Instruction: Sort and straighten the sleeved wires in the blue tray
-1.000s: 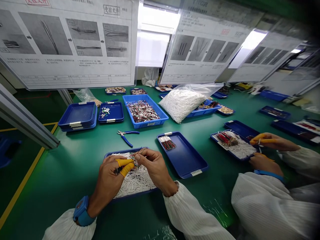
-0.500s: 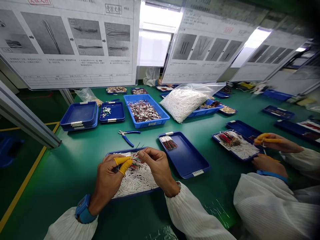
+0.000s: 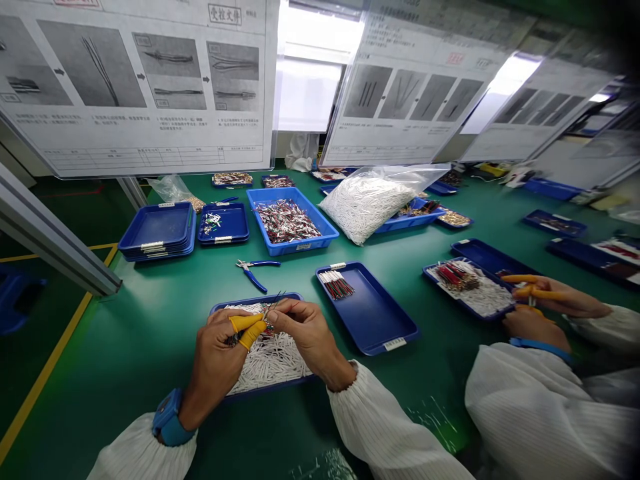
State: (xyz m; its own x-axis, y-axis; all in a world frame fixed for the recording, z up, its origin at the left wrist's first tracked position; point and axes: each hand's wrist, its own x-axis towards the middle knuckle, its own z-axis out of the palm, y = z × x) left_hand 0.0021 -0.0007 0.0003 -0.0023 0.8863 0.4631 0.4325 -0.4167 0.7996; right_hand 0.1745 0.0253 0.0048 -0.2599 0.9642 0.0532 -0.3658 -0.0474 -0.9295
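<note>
Since the earlier frames the two hands have drawn slightly closer together over the near tray, and the co-worker's raised hand at the right has shifted a little lower. The left hand (image 3: pixel 220 353), wearing yellow finger cots on thumb and forefinger and a blue wrist strap, is curled nearly closed, pinching a small bundle of wires (image 3: pixel 265 320) between the capped fingertips. The right hand (image 3: pixel 305 330) is also closed in a pinch, its fingertips meeting the same bundle from the other side, with thin dark wire ends poking up beyond the fingers. The bundle sits just above the far end of a blue tray (image 3: pixel 295 297) filled with white sleeves (image 3: pixel 273 360), close to the person's body on the green table (image 3: pixel 150 333). Just right of it lies a second blue tray (image 3: pixel 380 320), mostly bare, with a small batch of finished wires (image 3: pixel 336 285) at its far end. Blue-handled cutters (image 3: pixel 255 272) lie on the table beyond the hands. Farther back stand a stack of trays (image 3: pixel 157 232), a bin of red and green wires (image 3: pixel 287 221) and a clear bag of white sleeves (image 3: pixel 370 200). Instruction sheets (image 3: pixel 140 87) hang above. At the right, a co-worker's hands (image 3: pixel 545 310) in white sleeves work over another tray.
</note>
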